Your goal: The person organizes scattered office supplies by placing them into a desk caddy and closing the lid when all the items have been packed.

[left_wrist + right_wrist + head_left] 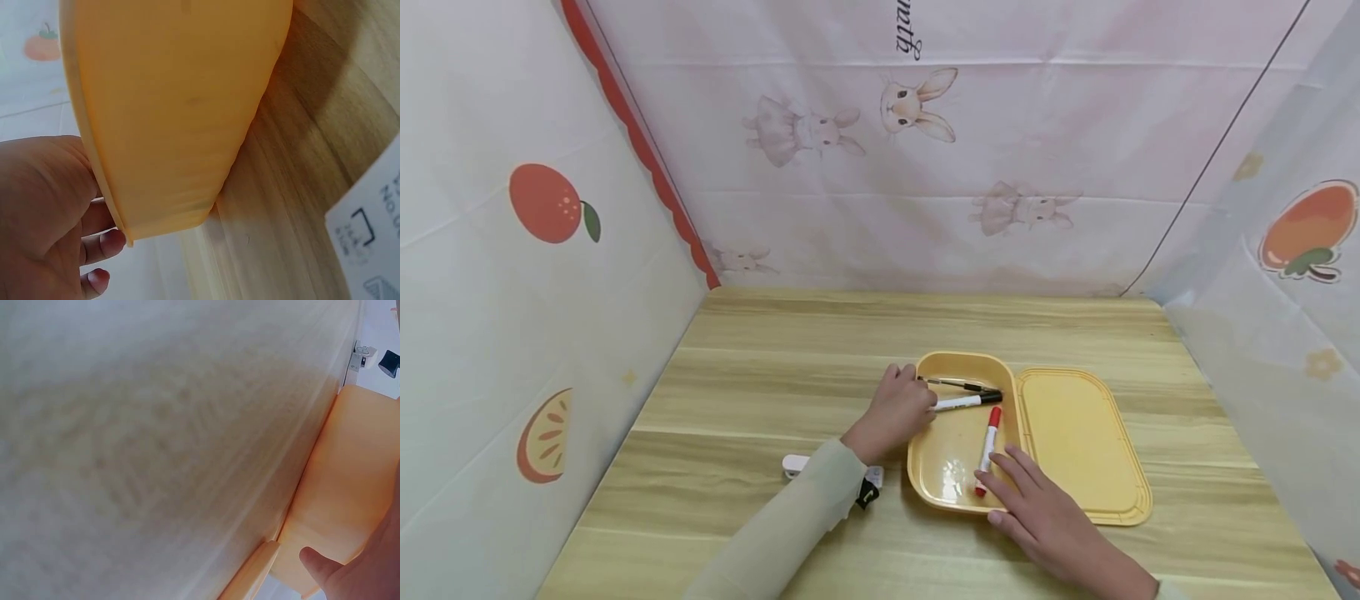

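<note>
Marker with black cap (961,403) lies beside the curled fingers of the left hand (898,410), their grip unclear; red-capped marker (988,450) adjoins the right hand's (1041,512) parted fingers. Arranging pens inside the yellow box (943,457) seems in hand, probably calling next for clear left fingers

You face a wood-grain table (760,337) set among printed walls.
Ahead of you, the pale pink back wall (1112,108) shows faint creases, rabbits (898,107) turned sideways and dark lettering (906,37) at the top edge. On your left, a white wall (460,350) carries a red fruit (546,202) and an orange slice (546,437), with a red scalloped border (638,142) along the far corner. On your right, a pale wall (1240,242) bears an orange-red fruit (1311,225) and small flowers (1323,364). Soft light covers your tabletop's streaks.
</note>
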The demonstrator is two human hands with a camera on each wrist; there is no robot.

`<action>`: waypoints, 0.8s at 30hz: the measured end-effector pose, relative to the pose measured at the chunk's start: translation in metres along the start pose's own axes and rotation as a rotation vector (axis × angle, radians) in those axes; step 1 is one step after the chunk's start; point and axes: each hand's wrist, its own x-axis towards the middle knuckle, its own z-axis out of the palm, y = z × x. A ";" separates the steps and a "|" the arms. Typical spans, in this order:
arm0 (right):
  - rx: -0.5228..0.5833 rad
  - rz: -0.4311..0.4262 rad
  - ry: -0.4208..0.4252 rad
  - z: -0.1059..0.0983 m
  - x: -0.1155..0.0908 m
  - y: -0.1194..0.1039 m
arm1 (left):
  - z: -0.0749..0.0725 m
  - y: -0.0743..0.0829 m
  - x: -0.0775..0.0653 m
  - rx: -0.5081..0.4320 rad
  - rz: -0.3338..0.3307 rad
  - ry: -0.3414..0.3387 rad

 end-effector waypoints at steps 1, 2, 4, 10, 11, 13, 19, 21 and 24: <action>0.005 0.005 -0.001 0.000 0.000 0.000 | 0.000 0.000 0.000 -0.002 -0.002 -0.004; 0.007 0.008 -0.002 0.000 0.000 0.000 | 0.000 0.000 0.000 -0.004 -0.004 -0.007; 0.013 0.009 -0.003 0.000 0.000 0.001 | -0.001 0.000 0.001 -0.007 -0.008 -0.015; 0.018 0.012 -0.006 0.001 0.001 0.002 | -0.004 0.000 -0.001 -0.030 -0.015 -0.018; 0.017 0.014 -0.007 0.001 0.001 0.002 | -0.005 0.000 -0.001 -0.033 -0.016 -0.016; 0.015 0.017 -0.010 0.001 0.001 0.002 | -0.006 -0.001 -0.002 -0.037 -0.018 -0.013; 0.015 0.032 -0.022 0.000 0.001 0.001 | -0.009 -0.002 -0.005 -0.033 -0.015 0.020; 0.011 0.036 -0.026 0.000 0.001 0.001 | -0.010 -0.002 -0.006 -0.040 -0.014 0.034; 0.003 0.043 -0.030 0.000 0.001 0.000 | -0.012 -0.003 -0.008 -0.055 -0.017 0.044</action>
